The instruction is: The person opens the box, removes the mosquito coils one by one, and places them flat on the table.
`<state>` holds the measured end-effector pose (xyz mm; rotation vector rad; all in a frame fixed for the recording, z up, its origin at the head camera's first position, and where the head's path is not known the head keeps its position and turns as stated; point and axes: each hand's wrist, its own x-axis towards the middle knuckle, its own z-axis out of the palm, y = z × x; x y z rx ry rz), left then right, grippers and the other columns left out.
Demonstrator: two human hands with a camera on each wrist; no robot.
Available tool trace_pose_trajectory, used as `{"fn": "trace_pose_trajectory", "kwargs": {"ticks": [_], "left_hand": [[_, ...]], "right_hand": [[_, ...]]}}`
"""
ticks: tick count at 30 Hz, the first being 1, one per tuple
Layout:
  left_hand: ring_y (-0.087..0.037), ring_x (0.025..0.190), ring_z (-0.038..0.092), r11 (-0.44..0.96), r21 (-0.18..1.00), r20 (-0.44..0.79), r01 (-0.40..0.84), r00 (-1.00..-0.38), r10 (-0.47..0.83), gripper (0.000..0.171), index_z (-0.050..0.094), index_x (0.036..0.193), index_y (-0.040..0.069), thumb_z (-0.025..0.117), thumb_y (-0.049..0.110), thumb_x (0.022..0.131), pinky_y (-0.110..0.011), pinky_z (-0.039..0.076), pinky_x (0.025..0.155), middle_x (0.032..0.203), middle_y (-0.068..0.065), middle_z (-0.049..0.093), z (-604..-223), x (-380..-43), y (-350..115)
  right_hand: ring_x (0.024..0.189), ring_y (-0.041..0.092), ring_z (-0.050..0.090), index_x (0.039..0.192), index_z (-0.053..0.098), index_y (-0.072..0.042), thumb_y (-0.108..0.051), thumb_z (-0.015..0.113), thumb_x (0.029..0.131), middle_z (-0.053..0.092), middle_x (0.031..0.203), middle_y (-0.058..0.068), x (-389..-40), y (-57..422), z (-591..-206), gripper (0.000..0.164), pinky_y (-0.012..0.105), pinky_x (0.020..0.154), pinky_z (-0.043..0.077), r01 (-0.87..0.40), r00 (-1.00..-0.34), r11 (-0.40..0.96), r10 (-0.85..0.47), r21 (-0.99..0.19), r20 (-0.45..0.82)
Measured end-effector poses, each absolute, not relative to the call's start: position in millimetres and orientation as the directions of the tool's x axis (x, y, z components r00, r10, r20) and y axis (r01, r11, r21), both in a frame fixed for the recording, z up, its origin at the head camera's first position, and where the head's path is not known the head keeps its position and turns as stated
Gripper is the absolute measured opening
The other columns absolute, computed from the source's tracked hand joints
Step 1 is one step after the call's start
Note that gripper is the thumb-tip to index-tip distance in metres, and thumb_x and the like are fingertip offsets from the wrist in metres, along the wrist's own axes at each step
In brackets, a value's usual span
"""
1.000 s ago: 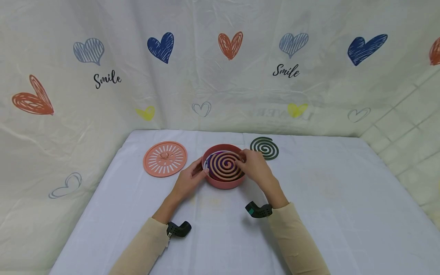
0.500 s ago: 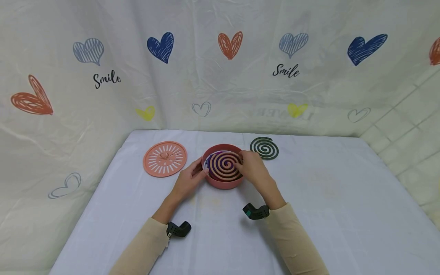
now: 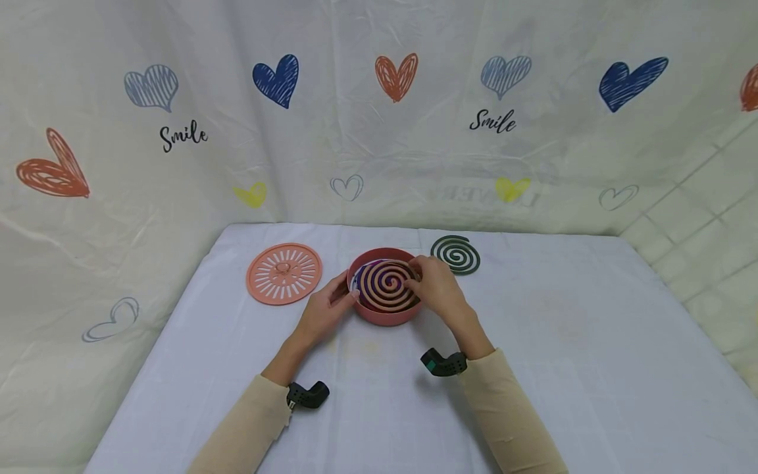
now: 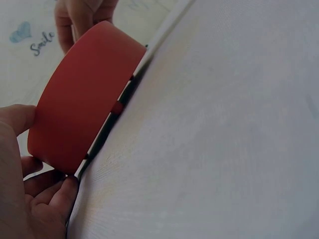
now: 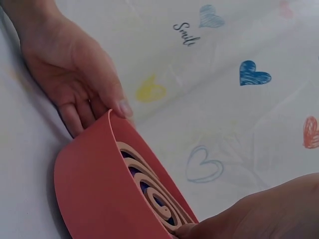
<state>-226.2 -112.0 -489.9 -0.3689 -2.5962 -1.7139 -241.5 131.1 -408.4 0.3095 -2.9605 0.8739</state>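
Note:
A red round mosquito coil holder (image 3: 386,320) stands near the back middle of the table. Inside it lies a tan mosquito coil (image 3: 385,306), over something purple that shows through the gaps. My left hand (image 3: 326,311) grips the holder's left side, thumb at the rim; in the left wrist view its other fingers reach low on the red wall (image 4: 87,94). From the right, my right hand (image 3: 441,289) reaches over the rim, thumb and fingers pinching the coil's right part. In the right wrist view the thumb touches the coil (image 5: 159,199); the other fingertips are hidden.
Left of the holder, a salmon slotted lid (image 3: 260,291) with a small round knob lies flat. A dark green mosquito coil (image 3: 457,257) lies behind the right hand. White cloth covers the table (image 3: 379,408), and a curtain printed with hearts (image 3: 379,131) hangs behind.
My right hand shifts slightly left, then slightly back right, staying at the coil. The left hand and the holder stay in place.

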Motion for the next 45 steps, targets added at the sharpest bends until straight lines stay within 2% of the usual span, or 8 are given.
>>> {"fn": "trace_pose_trajectory", "kwargs": {"ticks": [8, 16, 20, 28, 41, 45], "left_hand": [[-0.019, 0.140, 0.050, 0.380, 0.899, 0.153, 0.218, -0.969, 0.195, 0.068, 0.041, 0.154, 0.022, 0.061, 0.052, 0.096, -0.039, 0.045, 0.114, 0.154, -0.002, 0.049, -493, -228, -114], [-0.019, 0.140, 0.051, 0.379, 0.898, 0.160, 0.225, -0.968, 0.194, 0.067, 0.041, 0.154, 0.017, 0.061, 0.047, 0.098, -0.034, 0.046, 0.113, 0.154, -0.005, 0.048, -495, -229, -114], [-0.020, 0.139, 0.051, 0.378, 0.897, 0.163, 0.228, -0.967, 0.197, 0.066, 0.041, 0.154, 0.015, 0.061, 0.046, 0.098, -0.034, 0.046, 0.113, 0.154, -0.006, 0.048, -495, -229, -114], [-0.020, 0.140, 0.051, 0.375, 0.900, 0.158, 0.224, -0.967, 0.198, 0.067, 0.040, 0.154, 0.015, 0.061, 0.046, 0.098, -0.034, 0.046, 0.113, 0.155, -0.006, 0.048, -493, -227, -114], [-0.019, 0.139, 0.051, 0.366, 0.903, 0.161, 0.225, -0.967, 0.197, 0.065, 0.041, 0.154, 0.016, 0.062, 0.043, 0.099, -0.032, 0.046, 0.112, 0.154, -0.006, 0.049, -493, -228, -113], [-0.020, 0.139, 0.051, 0.366, 0.903, 0.162, 0.226, -0.967, 0.197, 0.065, 0.041, 0.154, 0.016, 0.062, 0.044, 0.098, -0.033, 0.046, 0.112, 0.154, -0.006, 0.049, -493, -227, -113]], "right_hand": [[0.104, 0.030, 0.060, 0.126, 0.065, 0.001, -0.013, 0.074, 0.091, 0.068, 0.116, 0.018, -241, 135, -406, 0.039, 0.044, 0.088, 0.057, -0.224, -0.974, 0.781, -0.201, -0.583, 0.105], [0.107, 0.029, 0.065, 0.126, 0.066, -0.006, -0.016, 0.073, 0.093, 0.067, 0.123, 0.014, -242, 136, -406, 0.036, 0.040, 0.085, 0.061, -0.202, -0.977, 0.716, -0.190, -0.668, 0.091], [0.105, 0.028, 0.067, 0.125, 0.068, -0.008, -0.016, 0.073, 0.092, 0.070, 0.120, 0.013, -242, 138, -407, 0.034, 0.039, 0.081, 0.061, -0.209, -0.975, 0.680, -0.200, -0.703, 0.096], [0.112, 0.026, 0.067, 0.122, 0.072, -0.010, -0.016, 0.070, 0.094, 0.071, 0.122, 0.010, -244, 144, -409, 0.028, 0.041, 0.090, 0.060, -0.219, -0.963, 0.628, -0.262, -0.747, 0.062], [0.117, 0.026, 0.066, 0.120, 0.073, -0.013, -0.019, 0.069, 0.095, 0.071, 0.123, 0.009, -248, 148, -409, 0.026, 0.042, 0.095, 0.058, -0.187, -0.957, 0.587, -0.291, -0.788, 0.010], [0.113, 0.025, 0.067, 0.120, 0.073, -0.012, -0.019, 0.069, 0.095, 0.071, 0.122, 0.009, -250, 150, -411, 0.026, 0.037, 0.089, 0.059, -0.172, -0.956, 0.563, -0.293, -0.808, 0.000]]}}
